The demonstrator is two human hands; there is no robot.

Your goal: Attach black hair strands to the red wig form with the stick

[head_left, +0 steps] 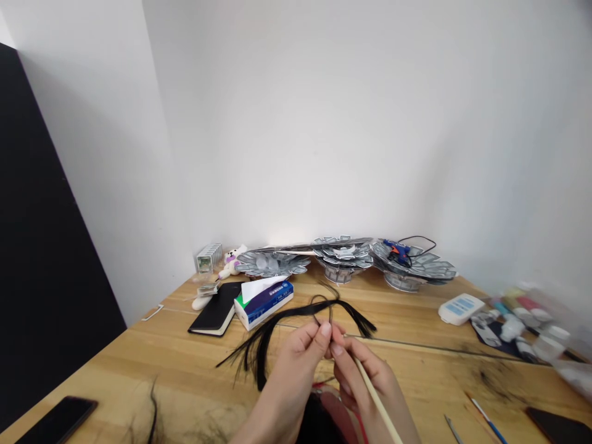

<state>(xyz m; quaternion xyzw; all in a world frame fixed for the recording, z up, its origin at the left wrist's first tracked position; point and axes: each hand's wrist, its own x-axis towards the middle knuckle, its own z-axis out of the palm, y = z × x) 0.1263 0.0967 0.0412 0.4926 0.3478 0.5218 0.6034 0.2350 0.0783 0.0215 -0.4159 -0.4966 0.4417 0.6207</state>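
Note:
My left hand [296, 364] and my right hand [365, 376] meet near the table's front, fingertips pinched together on thin strands of black hair [296, 316]. The strands form a small loop above my fingers and fan out left and right over the wooden table [416, 320]. A thin wooden stick [377, 401] runs through my right hand, angled down toward the lower right. Below my hands, something dark and red is partly visible at the frame's bottom edge.
A blue tissue pack [263, 302] and a black notebook [217, 308] lie at left. Three paper flower-like discs [342, 256] line the wall, one bearing a blue glue gun [398, 251]. Paint tubes [513, 314] sit at right, a phone [58, 420] front left, tools front right.

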